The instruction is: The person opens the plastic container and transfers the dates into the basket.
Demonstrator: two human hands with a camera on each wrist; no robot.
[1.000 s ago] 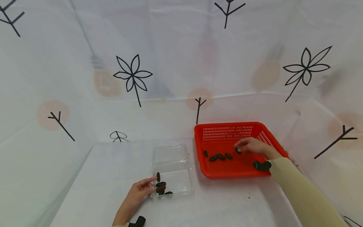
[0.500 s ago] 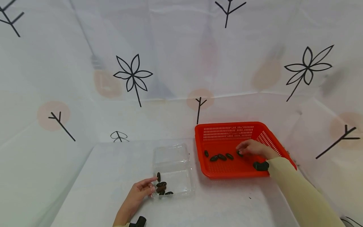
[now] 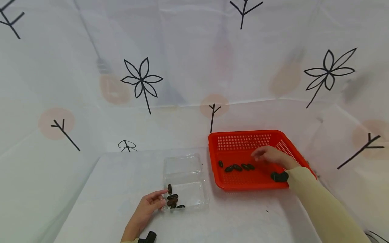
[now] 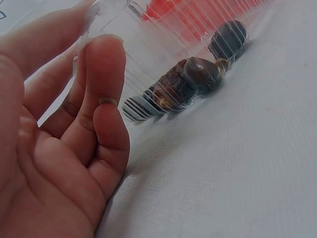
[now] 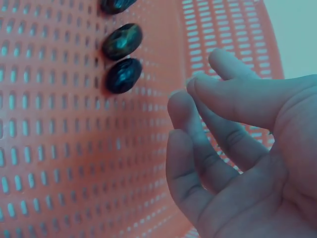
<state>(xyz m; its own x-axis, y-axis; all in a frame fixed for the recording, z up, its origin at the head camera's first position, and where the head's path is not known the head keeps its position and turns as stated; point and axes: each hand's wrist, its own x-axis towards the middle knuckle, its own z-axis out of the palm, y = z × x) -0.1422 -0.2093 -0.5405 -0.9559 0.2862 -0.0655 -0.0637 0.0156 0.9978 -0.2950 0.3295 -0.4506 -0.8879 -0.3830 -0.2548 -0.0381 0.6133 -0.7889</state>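
Observation:
My left hand (image 3: 146, 209) (image 4: 54, 129) holds the left edge of a clear plastic container (image 3: 192, 194), index finger along its side. Several dark oval pieces (image 3: 172, 196) (image 4: 200, 74) lie inside along that edge. Over the right part of the red basket (image 3: 223, 186) (image 5: 74, 163), my right hand (image 3: 270, 157) (image 5: 233, 148) hovers with fingers loosely bent and nothing between them. Left of it, on the basket floor, lies a row of dark oval pieces (image 3: 237, 167) (image 5: 124, 75); one more oval piece (image 3: 220, 164) sits apart near the left wall.
The container's transparent lid (image 3: 182, 165) lies folded back behind it. Both containers stand on a white-covered table (image 3: 106, 195), the basket to the right. A white patterned sheet (image 3: 182, 77) rises behind the table.
The dark piece that my right hand held has been let go and now lies at the row's right end. The right hand has lifted slightly; the left stays put.

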